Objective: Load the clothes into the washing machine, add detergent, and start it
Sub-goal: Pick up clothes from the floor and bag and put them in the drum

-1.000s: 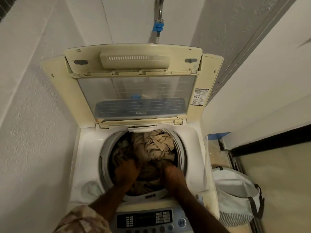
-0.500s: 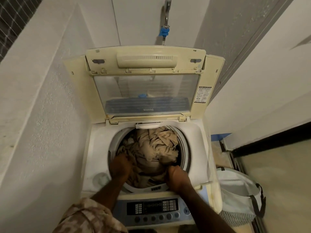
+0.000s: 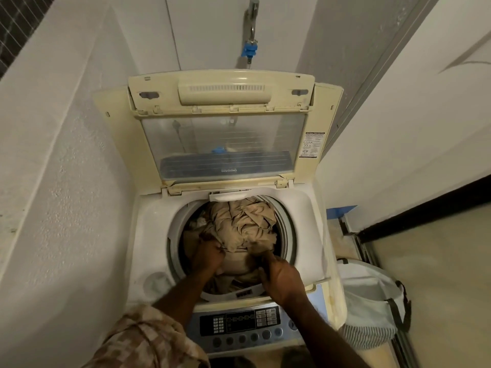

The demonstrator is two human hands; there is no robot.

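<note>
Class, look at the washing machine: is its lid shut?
No. The lid stands raised at the back, and both hands reach into the open drum onto the beige clothes.

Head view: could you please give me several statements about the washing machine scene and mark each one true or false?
1. The washing machine's lid stands raised. True.
2. The drum is empty. False: beige clothes fill it nearly to the rim.
3. Both hands are in the drum opening, on the clothes. True: the left hand and the right hand rest on the fabric.
4. The right hand presses a button on the control panel. False: nothing touches the panel.
5. A laundry basket stands on the floor to the right of the machine. True.
</note>
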